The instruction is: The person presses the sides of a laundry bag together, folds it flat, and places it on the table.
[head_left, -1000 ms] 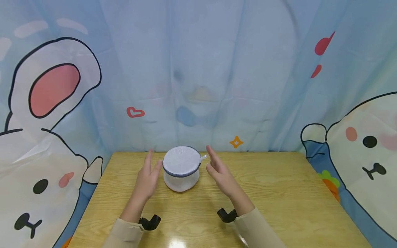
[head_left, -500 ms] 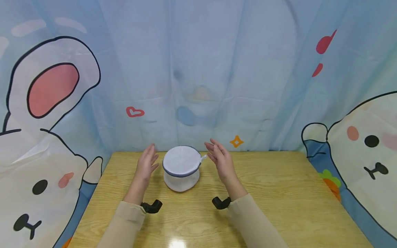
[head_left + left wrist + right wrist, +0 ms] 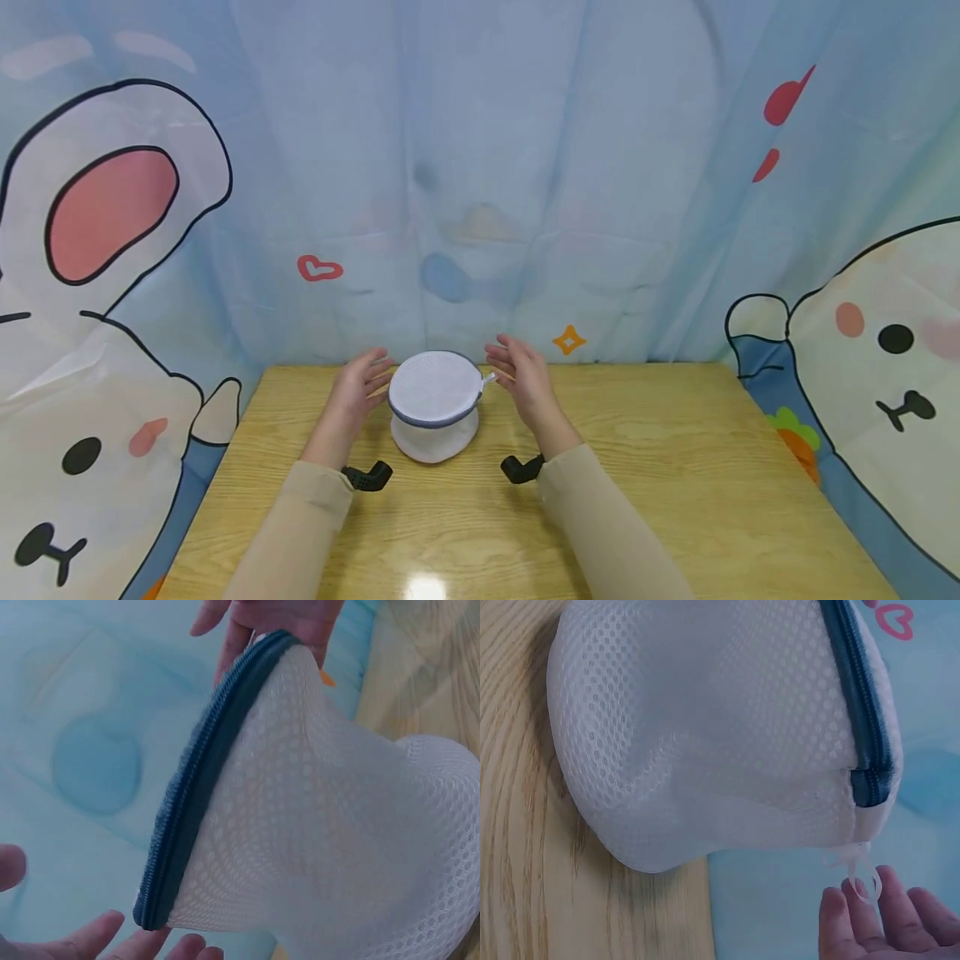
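A white mesh laundry bag (image 3: pixel 435 389) stands upright on the table, its middle narrower than its top and base. A dark blue zipper (image 3: pixel 217 776) runs round the top edge, and a small white loop (image 3: pixel 865 881) hangs at its right end. My left hand (image 3: pixel 358 389) is at the bag's left side, fingers spread and relaxed, fingertips right at the zipper edge. On the other side my right hand (image 3: pixel 527 385) has its fingers loosely bent, with the fingertips overlapping the loop in the right wrist view. Neither hand grips the bag.
The bag is near the back edge of the light wooden table (image 3: pixel 675 483). Directly behind hangs a blue curtain (image 3: pixel 480 183) printed with cartoon animals. A black wrist mount (image 3: pixel 369 477) sticks out from the left wrist, and another black mount (image 3: pixel 521 469) from the right.
Both hands have turned and reached farther back beside the bag, their fingers going from pointing forward to bending in toward its top. The bag stays in place on the table.
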Demonstrator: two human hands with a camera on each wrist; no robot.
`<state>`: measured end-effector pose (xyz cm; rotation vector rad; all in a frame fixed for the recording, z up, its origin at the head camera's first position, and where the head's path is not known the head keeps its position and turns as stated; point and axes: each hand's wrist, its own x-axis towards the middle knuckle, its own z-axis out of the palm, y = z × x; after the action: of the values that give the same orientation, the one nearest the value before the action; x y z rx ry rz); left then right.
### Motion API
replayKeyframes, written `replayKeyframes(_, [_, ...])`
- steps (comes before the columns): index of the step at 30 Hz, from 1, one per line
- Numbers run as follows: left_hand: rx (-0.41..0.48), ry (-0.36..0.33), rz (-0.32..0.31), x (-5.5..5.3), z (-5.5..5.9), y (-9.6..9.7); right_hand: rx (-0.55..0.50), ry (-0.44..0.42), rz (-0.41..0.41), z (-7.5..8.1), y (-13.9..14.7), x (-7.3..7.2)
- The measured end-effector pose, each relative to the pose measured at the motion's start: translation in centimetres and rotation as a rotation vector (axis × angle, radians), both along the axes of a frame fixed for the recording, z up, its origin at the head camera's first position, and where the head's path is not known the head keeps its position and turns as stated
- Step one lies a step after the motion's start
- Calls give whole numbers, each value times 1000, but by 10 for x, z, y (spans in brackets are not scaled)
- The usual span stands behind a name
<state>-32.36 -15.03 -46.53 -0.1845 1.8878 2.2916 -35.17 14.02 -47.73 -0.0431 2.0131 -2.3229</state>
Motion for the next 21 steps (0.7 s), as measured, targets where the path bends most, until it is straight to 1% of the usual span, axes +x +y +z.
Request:
replayKeyframes(5, [-22, -76, 13, -13, -4, 5, 159, -42, 7, -4, -10, -9])
replayKeyframes(8, [-56, -100, 20, -20, -9, 7, 212, -69, -6, -8, -16, -13])
replayKeyframes(11, [-91, -101, 30, -26, -14, 8, 248, -94, -25, -11, -22, -15])
replayKeyframes(14, [-118, -93, 34, -28, -18, 9, 296, -104, -38, -11, -26, -15])
replayKeyframes(18, [-136, -82, 38, -28, -18, 11, 367, -118, -45, -11, -31, -15])
replayKeyframes(21, [-165, -81, 44, -29, -17, 12, 395, -133, -35, -11, -34, -16])
